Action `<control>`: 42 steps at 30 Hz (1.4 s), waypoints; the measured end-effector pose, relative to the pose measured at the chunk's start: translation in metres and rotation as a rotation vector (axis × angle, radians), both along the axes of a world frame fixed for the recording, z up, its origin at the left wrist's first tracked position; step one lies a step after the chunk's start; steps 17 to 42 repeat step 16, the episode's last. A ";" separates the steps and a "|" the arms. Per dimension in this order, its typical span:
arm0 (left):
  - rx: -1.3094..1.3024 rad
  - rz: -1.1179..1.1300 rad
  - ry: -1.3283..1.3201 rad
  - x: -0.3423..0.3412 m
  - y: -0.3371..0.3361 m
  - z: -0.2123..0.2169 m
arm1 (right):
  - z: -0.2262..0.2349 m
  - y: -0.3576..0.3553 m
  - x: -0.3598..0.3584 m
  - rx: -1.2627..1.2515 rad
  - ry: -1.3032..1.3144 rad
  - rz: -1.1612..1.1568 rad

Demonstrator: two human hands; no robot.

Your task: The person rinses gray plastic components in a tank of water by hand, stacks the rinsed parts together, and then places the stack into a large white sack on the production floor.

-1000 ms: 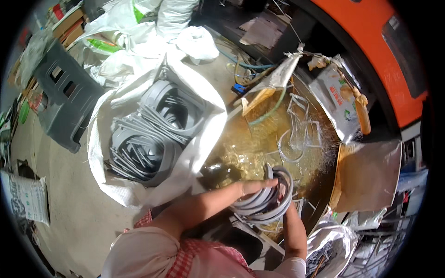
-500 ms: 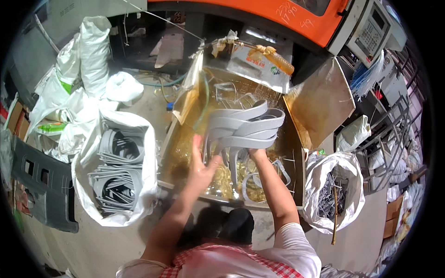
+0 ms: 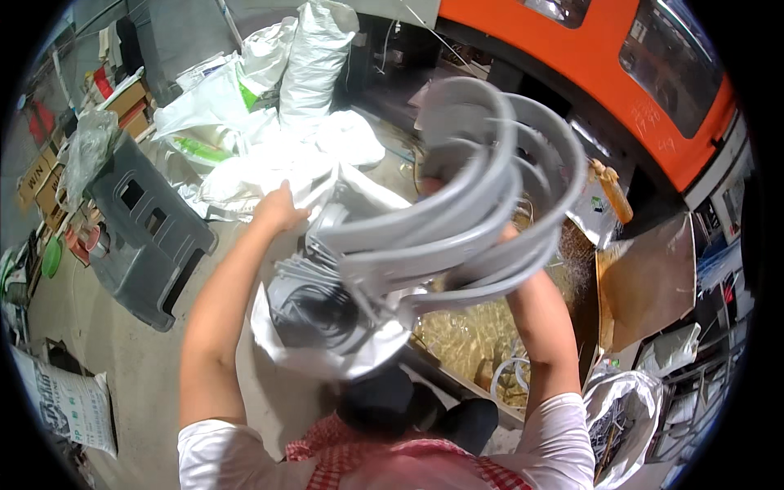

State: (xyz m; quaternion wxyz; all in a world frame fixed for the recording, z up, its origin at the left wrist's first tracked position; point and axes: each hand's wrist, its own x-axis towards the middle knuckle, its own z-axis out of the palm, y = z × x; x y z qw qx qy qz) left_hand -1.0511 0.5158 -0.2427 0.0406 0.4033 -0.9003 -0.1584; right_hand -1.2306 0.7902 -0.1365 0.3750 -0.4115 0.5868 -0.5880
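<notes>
My right hand (image 3: 508, 234) is shut on a bundle of grey curved plastic strips (image 3: 457, 212), held high at chest level; the bundle hides most of the fingers. The strips hang over a white sack (image 3: 371, 359) that holds more grey strips of the same kind (image 3: 314, 306). My left hand (image 3: 278, 208) grips the sack's far rim and holds it apart. Behind the bundle, to the right, lies a metal tray (image 3: 474, 339) with a yellowish bottom and a few pale loops in it.
An orange machine (image 3: 621, 73) stands along the far right. A grey plastic crate (image 3: 147, 233) sits on the floor at left. White filled bags (image 3: 302, 65) are piled behind the sack. A shiny bag of parts (image 3: 625, 416) stands lower right, a printed sack (image 3: 65, 400) lower left.
The bundle of grey strips has been lifted out of the tray and swung left, over the white sack. My left hand left the bundle and took hold of the sack's rim.
</notes>
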 end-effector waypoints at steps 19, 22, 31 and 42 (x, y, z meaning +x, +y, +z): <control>-0.568 -0.511 0.506 -0.002 0.057 0.041 | -0.136 -0.151 -0.044 0.892 1.353 0.090; -0.568 -0.511 0.506 -0.002 0.057 0.041 | -0.136 -0.151 -0.044 0.892 1.353 0.090; -0.568 -0.511 0.506 -0.002 0.057 0.041 | -0.136 -0.151 -0.044 0.892 1.353 0.090; -0.568 -0.511 0.506 -0.002 0.057 0.041 | -0.136 -0.151 -0.044 0.892 1.353 0.090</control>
